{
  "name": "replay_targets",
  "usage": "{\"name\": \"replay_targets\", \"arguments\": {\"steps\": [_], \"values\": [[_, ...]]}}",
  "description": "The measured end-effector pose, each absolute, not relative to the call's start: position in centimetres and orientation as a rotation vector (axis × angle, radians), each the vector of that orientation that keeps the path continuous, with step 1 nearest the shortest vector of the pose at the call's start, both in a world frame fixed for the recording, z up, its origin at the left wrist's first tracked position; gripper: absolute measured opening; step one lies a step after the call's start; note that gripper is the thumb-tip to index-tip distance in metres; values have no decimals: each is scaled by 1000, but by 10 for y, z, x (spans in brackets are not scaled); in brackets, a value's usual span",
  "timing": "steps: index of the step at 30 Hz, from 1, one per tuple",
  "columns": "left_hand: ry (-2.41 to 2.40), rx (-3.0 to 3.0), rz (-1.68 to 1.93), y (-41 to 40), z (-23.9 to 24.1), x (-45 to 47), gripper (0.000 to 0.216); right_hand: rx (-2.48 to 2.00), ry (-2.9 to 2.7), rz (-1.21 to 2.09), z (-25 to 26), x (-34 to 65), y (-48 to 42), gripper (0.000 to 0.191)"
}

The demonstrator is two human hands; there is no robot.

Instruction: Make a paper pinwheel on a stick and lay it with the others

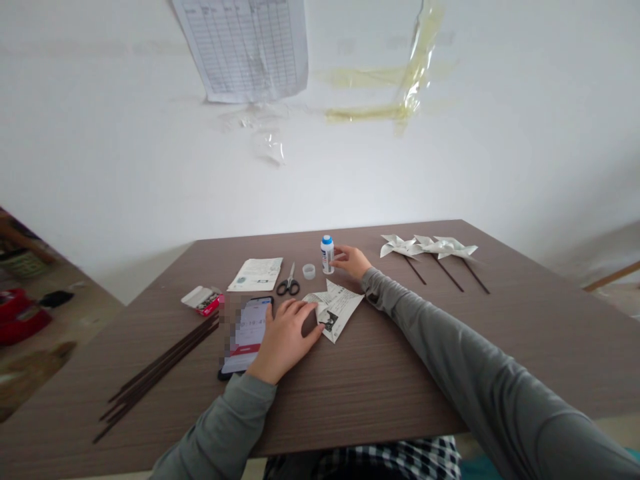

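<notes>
Right hand [351,261]: fingers touching the glue bottle [327,254], grip loose, not closed round it.
Bottle: upright on the desk [380,373], its cap [309,271] just beside.
Left hand [285,339]: spread flat, pressing the folded paper [336,308], partly over the phone [247,333].
Scissors [289,283]: near, behind the paper.

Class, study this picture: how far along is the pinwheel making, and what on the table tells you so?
Done: three finished pinwheels on sticks lie at the far right. In hand: the left hand presses a partly folded paper flat, while the right hand touches the glue bottle, its cap beside it. Left: this piece has no stick yet, and a bundle of spare sticks lies unused.
</notes>
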State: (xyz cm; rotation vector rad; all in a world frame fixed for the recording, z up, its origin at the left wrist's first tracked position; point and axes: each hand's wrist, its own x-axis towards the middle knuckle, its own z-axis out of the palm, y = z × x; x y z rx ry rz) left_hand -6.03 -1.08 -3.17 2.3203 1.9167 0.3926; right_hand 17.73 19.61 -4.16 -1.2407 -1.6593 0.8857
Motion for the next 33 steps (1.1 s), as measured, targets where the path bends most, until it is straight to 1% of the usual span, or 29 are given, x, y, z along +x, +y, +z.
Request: {"name": "replay_targets", "arguments": {"steps": [3,7,10,15,18,24,28,33], "values": [[1918,2324,392,-11,-31,-59,48,-1247,-1665,875,-40,189,194,47],[1918,2356,412,-11,-33,-57,48,-1227,-1689,825,-40,213,180,35],[1921,2381,465,-11,-37,-55,47,-1032,-1901,593,-44,234,157,24],[1911,2411,477,-11,-40,-50,46,-691,-2351,313,-53,252,104,19],[1913,2420,461,-11,-41,-48,47,-621,-2523,231,-59,248,78,20],[1930,2442,519,-10,-47,-49,48,-774,-2672,181,-59,233,59,24],[1923,2445,520,-10,-50,-49,49,-849,-2670,161,-54,225,57,23],[1875,2444,506,-10,-46,-46,51,-913,-2595,253,-51,222,54,25]]}}
